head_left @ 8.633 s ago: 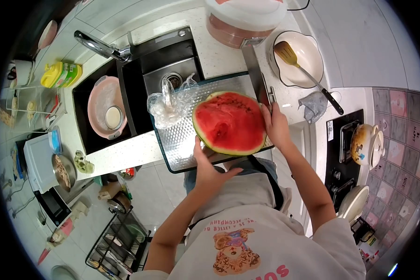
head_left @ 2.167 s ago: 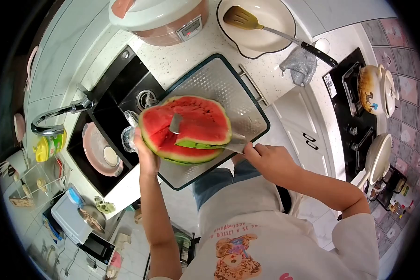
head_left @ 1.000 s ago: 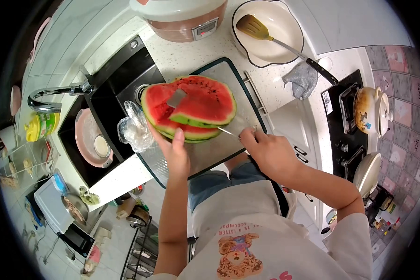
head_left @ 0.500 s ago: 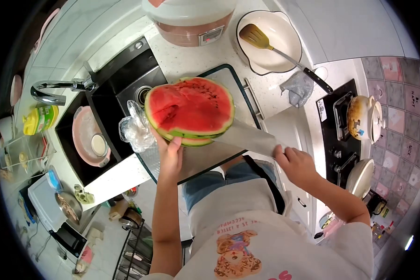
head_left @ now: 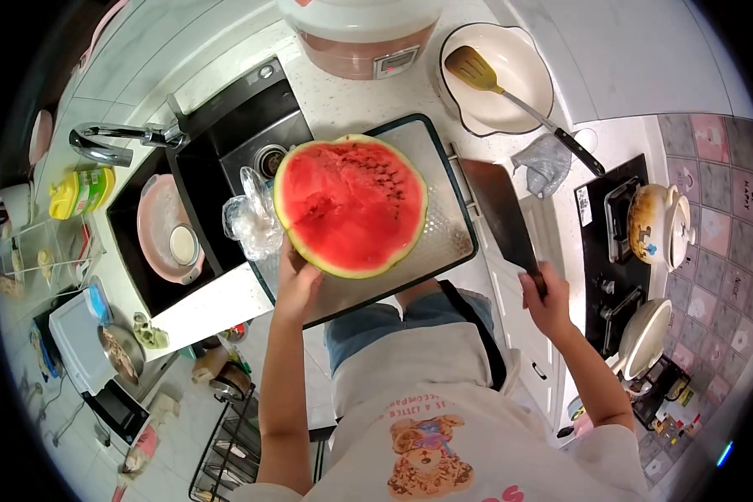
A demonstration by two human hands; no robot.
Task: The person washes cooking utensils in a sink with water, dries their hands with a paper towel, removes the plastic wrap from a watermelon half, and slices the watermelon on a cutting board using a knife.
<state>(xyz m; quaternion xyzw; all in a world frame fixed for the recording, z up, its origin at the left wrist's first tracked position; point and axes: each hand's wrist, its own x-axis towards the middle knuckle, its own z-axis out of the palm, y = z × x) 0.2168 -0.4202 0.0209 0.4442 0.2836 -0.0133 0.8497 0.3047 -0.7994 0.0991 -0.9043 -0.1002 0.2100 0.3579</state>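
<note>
A cut watermelon, red flesh facing up with dark seeds at the upper right, rests over a dark-rimmed cutting board. At its lower left edge is my left hand, thumb against the rind and the other fingers hidden under it. To the right, apart from the melon, my right hand is wrapped round the dark handle of a cleaver, whose broad blade points up and away. Crumpled clear plastic wrap touches the melon's left side.
A black sink with a faucet and a pink basin lies left. Behind are a rice cooker and a white pan with a spatula. A stove with pots stands right.
The cleaver blade has come out of the melon's right side and swung up and right with my right hand. The melon's top now lies flatter, and my left hand still holds its edge.
</note>
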